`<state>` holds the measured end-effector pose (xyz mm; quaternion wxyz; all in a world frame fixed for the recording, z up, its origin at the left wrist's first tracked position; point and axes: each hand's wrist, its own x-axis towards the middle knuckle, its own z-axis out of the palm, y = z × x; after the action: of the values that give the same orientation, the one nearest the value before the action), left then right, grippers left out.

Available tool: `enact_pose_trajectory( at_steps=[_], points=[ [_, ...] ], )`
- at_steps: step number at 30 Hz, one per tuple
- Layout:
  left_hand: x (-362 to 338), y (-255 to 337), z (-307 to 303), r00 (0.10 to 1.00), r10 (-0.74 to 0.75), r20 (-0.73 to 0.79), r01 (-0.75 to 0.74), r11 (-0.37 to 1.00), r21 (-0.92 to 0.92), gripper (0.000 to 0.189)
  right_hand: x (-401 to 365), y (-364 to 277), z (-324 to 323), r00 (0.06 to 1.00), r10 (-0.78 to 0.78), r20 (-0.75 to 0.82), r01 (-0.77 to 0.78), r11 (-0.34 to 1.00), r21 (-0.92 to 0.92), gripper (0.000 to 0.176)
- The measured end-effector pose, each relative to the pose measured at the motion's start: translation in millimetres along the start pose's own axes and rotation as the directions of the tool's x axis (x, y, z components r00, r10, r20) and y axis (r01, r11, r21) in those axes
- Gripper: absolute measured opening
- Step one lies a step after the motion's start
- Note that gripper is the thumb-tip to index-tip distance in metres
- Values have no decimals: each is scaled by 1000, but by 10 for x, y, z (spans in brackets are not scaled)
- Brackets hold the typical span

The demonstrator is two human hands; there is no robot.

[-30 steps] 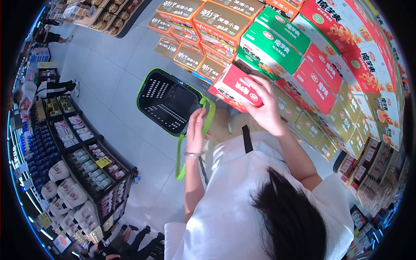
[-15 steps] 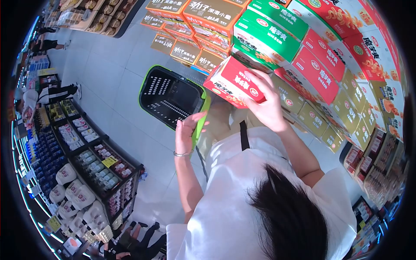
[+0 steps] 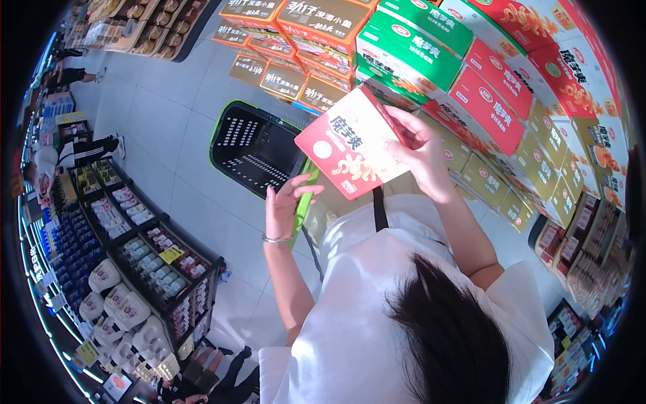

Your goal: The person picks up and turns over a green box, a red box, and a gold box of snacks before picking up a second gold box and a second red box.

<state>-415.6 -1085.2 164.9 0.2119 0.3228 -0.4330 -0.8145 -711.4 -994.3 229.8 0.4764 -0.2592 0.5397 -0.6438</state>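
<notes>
A red and white box (image 3: 353, 145) with dark lettering and a food picture is gripped along its right edge by my right hand (image 3: 420, 151), its printed face turned up to the camera. My left hand (image 3: 286, 205) is to the lower left of the box, fingers apart and holding nothing. Beside and partly behind that hand is a black basket (image 3: 252, 151) with a green rim and green handle; its visible inside shows no goods. The basket's right side is partly hidden by the box.
Stacked green boxes (image 3: 410, 57), red boxes (image 3: 491, 108) and orange-brown boxes (image 3: 323, 27) rise at the top and right. Shelves of packaged goods (image 3: 148, 256) stand at the left. Several people are at the left and lower left, one in striped trousers (image 3: 91, 149).
The box has turned so that its broad printed face shows, and it has moved slightly left. My left hand has shifted a little to the left and down.
</notes>
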Motion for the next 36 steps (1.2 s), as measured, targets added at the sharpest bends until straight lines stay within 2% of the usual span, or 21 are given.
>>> enact_pose_trajectory(
  at_steps=[1, 3, 4, 5, 7, 9, 10, 11, 13, 17, 19, 23, 25, 32, 36],
  points=[
    [8, -42, -6, 999, -10, 47, 13, 998, -62, 90, 5, -29, -8, 1000, 2, -1, -2, 1000, 0, 54],
    [21, -101, 46, 995, -19, 96, 31, 992, -124, 91, 10, -96, -32, 982, 150, 117, -161, 983, 88, 55],
    [18, -129, 108, 997, -59, -44, 53, 991, -125, 92, -2, -146, -10, 968, 187, 167, -199, 978, 61, 54],
    [7, -145, 143, 978, -98, -183, 75, 989, -129, 92, -11, -103, -1, 968, 157, 196, -172, 983, 58, 51],
    [-23, -149, 101, 978, -134, -160, 115, 986, -121, 92, 19, -82, 21, 927, 213, 307, -228, 973, 15, 50],
    [-39, -148, 77, 974, -205, -94, 196, 976, -99, 92, 107, 71, -15, 910, 252, 328, -259, 966, -25, 49],
    [-33, -152, 22, 986, -166, 7, 166, 976, -139, 88, 151, 88, -20, 887, 281, 367, -272, 959, -78, 48],
    [-38, -170, 20, 986, -167, 7, 166, 976, -138, 88, 195, 115, -29, 861, 311, 402, -281, 951, -132, 46],
    [-51, -122, 105, 995, -96, -25, 95, 995, -14, 75, 262, 217, -48, 857, 332, 393, -300, 943, -142, 45],
    [-47, 19, 301, 990, -137, -30, 139, 987, 82, 63, 308, 252, -37, 846, 328, 420, -291, 945, -151, 43],
    [-35, 8, 355, 967, -199, -161, 208, 977, 41, 57, 307, 266, -38, 852, 339, 399, -304, 941, -148, 43],
    [-27, -41, 376, 971, -191, -144, 193, 981, 0, 58, 255, 266, -71, 852, 337, 400, -317, 941, -119, 44],
    [-21, -81, 377, 957, -221, -186, 225, 974, 0, 58, 218, 244, -90, 856, 358, 373, -321, 934, -159, 44],
    [-21, -116, 385, 947, -241, -211, 243, 970, -18, 58, 177, 309, -120, 852, 364, 376, -346, 931, -117, 46],
    [-36, -159, 418, 959, -138, -249, 145, 989, 10, 63, 214, 318, -116, 865, 345, 365, -334, 938, -96, 49]
  ],
)
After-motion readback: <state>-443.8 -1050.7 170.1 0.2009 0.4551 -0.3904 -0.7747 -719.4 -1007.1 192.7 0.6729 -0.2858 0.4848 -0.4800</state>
